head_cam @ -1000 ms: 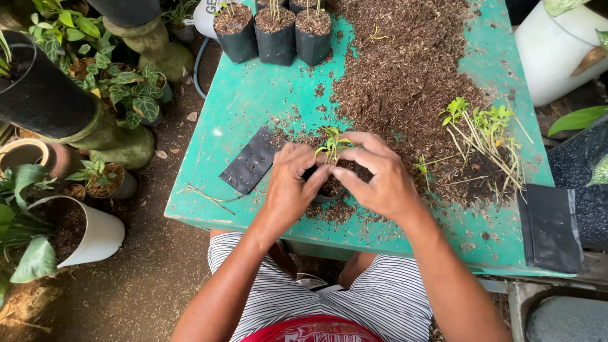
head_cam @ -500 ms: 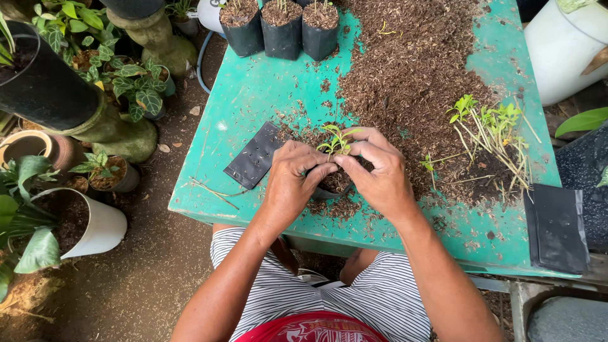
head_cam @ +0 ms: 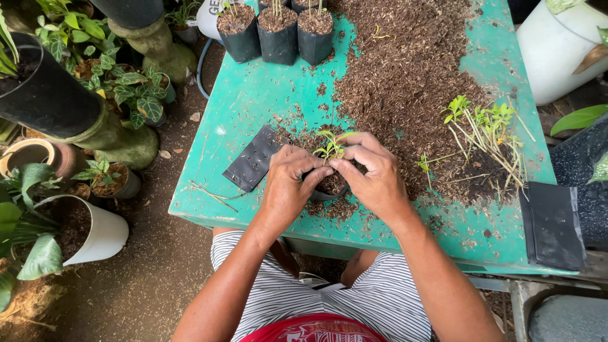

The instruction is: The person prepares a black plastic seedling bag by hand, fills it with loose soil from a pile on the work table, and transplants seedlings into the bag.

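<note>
A: Which step's the person on?

B: Looks like firming soil round a seedling [head_cam: 332,147] set in a small black grow bag [head_cam: 329,187], near-centre of the green tabletop [head_cam: 253,95]. Left hand [head_cam: 288,183] and right hand [head_cam: 375,180] both curl round the bag's mouth, fingertips meeting at the stem.

A: Grip?

B: Both hands closed round the bag rim, thumbs and fingers pressing in; the seedling itself stands free between them, upright w/ leaves pointing far.

A: What's around?

B: Flat empty bag [head_cam: 253,158] just left of the left hand. Big spread of loose potting mix [head_cam: 405,69] far and right. Bunch of bare-root seedlings [head_cam: 484,130] lying to the right. Three filled bags [head_cam: 278,28] in a row at the far edge, more flat bags [head_cam: 551,225] at the near right corner.

A: Next move needs?

B: Prob. gentle, even pressure so the stem stays straight and isn't pinched, bag kept upright so no mix spills
</note>
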